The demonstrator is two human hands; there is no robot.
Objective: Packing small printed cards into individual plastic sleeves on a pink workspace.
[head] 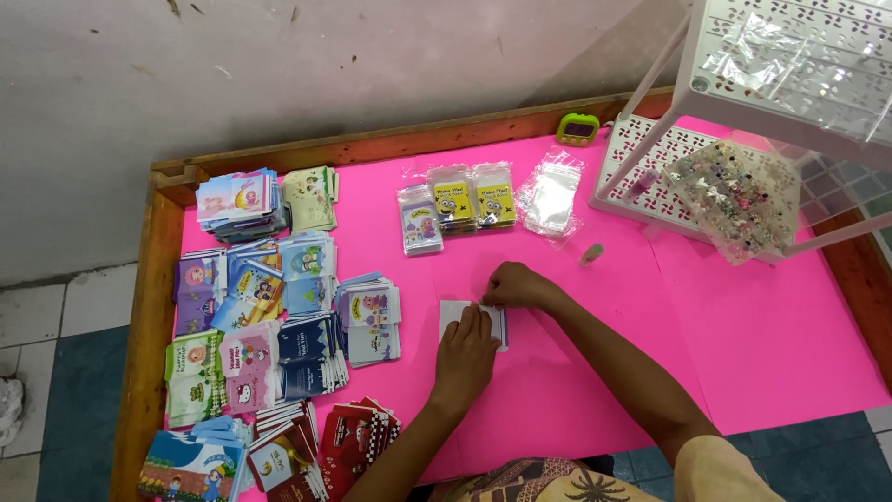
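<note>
- Hands meet just below the middle of the frame, over a small white card [452, 316] lying flat on the pink table [743, 335].
- Left hand [463, 358] lies palm down on the card, fingers stretched flat across it, pressing rather than clasping; its grip is open.
- Right hand [517, 286] sits at the card's upper right corner with fingertips drawn together; its grip looks pinched on the card's edge, though the exact hold is too small to make out.
- Three filled clear packets [455, 206] lie side by side in the upper middle of the frame, two with yellow cartoon cards inside and one bluish.
- Just right of them rests a small heap of empty clear plastic sleeves [550, 197].
- Below that heap, near the right hand but apart from it, lies a small brownish object [592, 252], too small to identify.
- Stacks of colourful printed cards [269, 325] fill the left part of the frame, in blue, pink, green, navy and red piles, some fanned out.
- A white perforated plastic rack [790, 74] stands at the upper right, its lower shelf resting on the table.
- On that lower shelf a clear bag of small mixed trinkets [734, 195] leans tilted.
- A small green and yellow gadget [578, 128] sits by the wooden rim at the top.
</note>
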